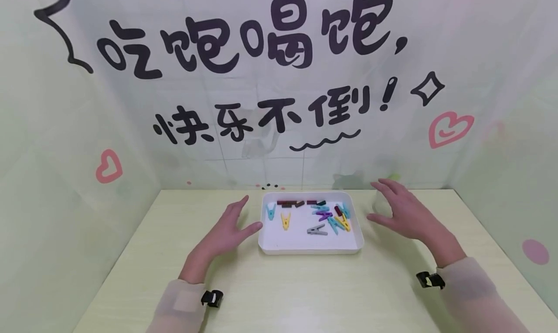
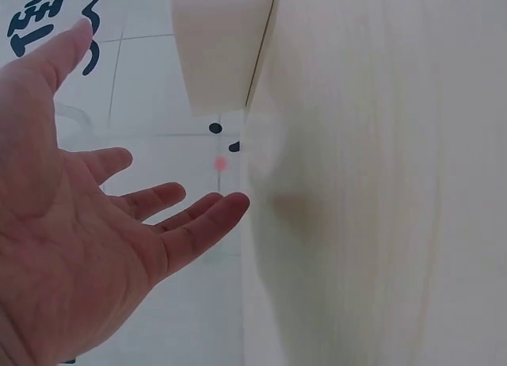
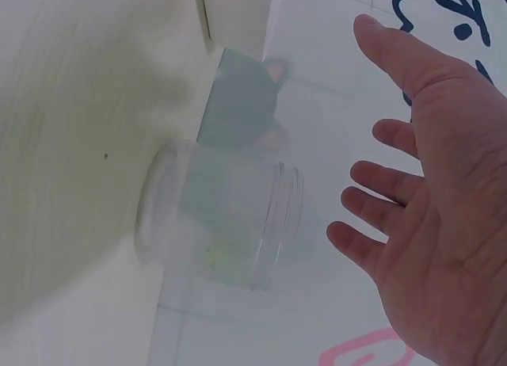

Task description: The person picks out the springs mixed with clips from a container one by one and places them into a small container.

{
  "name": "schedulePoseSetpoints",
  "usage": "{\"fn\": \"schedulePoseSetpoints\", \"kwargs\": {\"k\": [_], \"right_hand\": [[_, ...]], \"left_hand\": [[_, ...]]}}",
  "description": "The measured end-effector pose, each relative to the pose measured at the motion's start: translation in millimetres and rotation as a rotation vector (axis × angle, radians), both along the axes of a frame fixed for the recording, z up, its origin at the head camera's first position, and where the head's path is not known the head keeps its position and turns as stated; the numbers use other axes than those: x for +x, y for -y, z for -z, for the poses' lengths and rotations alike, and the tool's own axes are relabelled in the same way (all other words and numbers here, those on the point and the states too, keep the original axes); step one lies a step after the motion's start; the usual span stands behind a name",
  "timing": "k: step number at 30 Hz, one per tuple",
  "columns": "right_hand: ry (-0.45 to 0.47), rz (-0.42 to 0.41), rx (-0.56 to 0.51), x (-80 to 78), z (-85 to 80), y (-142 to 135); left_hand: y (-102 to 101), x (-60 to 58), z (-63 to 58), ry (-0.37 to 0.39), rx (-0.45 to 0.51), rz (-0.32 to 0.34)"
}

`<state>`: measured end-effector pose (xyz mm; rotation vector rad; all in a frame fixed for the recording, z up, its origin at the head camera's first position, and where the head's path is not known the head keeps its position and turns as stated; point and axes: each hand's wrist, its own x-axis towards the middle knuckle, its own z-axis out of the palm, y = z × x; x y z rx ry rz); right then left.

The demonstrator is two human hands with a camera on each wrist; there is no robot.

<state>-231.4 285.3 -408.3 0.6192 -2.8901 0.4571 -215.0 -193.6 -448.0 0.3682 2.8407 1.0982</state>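
My left hand (image 1: 226, 234) is held beside the left wall of a white tray (image 1: 287, 242), fingers spread and nothing in them; its thumb overlaps the tray's edge in the head view. On the other side, my right hand (image 1: 403, 211) hovers with spread fingers, empty, near a clear jar (image 3: 230, 219) that stands upright without a lid. Inside the tray lie a grey clothespin (image 1: 317, 230), a purple clothespin (image 1: 324, 216), two yellow clothespins (image 1: 285, 221) and several light blue clothespins (image 1: 271, 211). Small dark red and brown pieces (image 1: 287, 204) line its far side.
The pale wooden table (image 1: 305, 289) ends at a back wall sheet (image 1: 196, 171) with large black lettering. Side sheets (image 1: 514, 188) close in both sides. Black straps (image 1: 212, 298) sit at both wrists.
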Motion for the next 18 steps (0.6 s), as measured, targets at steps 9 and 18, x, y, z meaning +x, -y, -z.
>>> {"fn": "schedulePoseSetpoints", "kwargs": {"k": [9,18], "right_hand": [[0.091,-0.053,-0.046,-13.0,2.8,22],[0.147,-0.107,-0.108,-28.2,7.8,38]], "left_hand": [[-5,-1.9,5.7,0.051,0.120,0.019],[-9,-3.9,9.6,0.113,0.244,0.029]]}}
